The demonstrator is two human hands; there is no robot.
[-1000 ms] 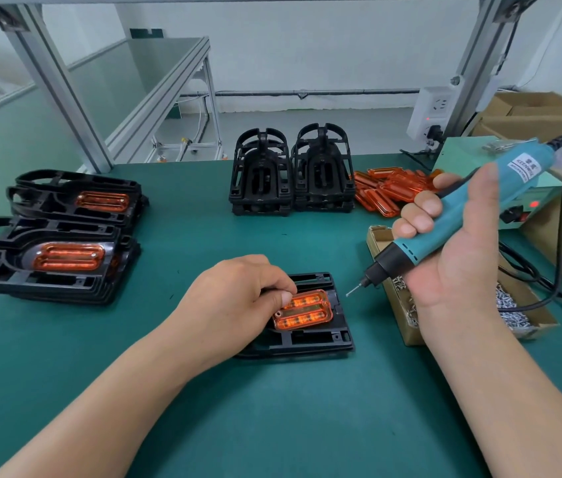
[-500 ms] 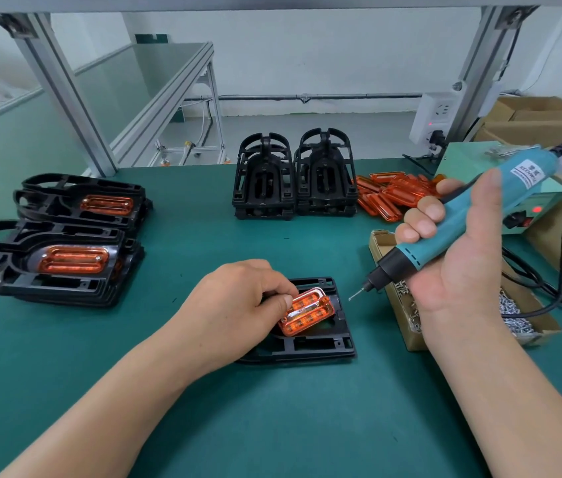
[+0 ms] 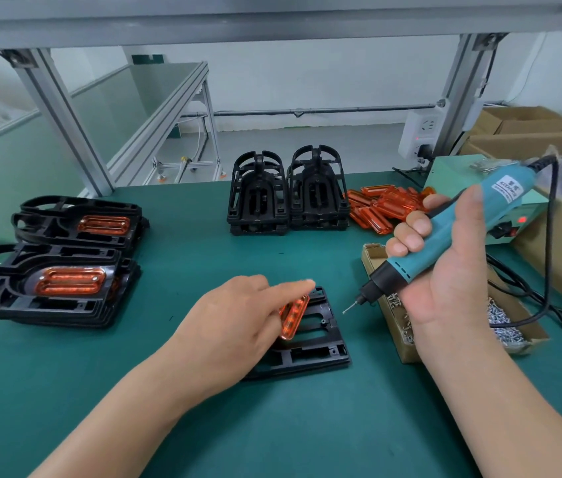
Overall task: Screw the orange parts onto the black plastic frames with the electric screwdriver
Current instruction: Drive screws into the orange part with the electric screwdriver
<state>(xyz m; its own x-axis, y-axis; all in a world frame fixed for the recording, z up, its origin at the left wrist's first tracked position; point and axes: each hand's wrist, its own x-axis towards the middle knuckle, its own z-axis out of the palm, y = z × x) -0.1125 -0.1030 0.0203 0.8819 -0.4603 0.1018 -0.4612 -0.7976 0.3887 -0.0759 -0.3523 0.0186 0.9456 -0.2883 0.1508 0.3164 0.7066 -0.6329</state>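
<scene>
A black plastic frame (image 3: 321, 343) lies flat on the green mat in front of me. My left hand (image 3: 234, 326) holds an orange part (image 3: 294, 317) over it, turned up on its edge, with the index finger stretched along its top. My right hand (image 3: 445, 267) grips the teal electric screwdriver (image 3: 445, 236) to the right of the frame. Its bit points down and left, a short way off the frame's right edge, above the mat.
Two stacks of frames with orange parts fitted (image 3: 65, 284) sit at the left. Bare frames (image 3: 289, 194) stand at the back centre, beside a pile of orange parts (image 3: 383, 205). A cardboard box of screws (image 3: 503, 319) is under my right hand. The power unit (image 3: 500, 215) and cables lie right.
The orange part lay nearly flat on the frame; my left hand has tipped it up on edge and extended the index finger. The screwdriver has stayed close to where it was.
</scene>
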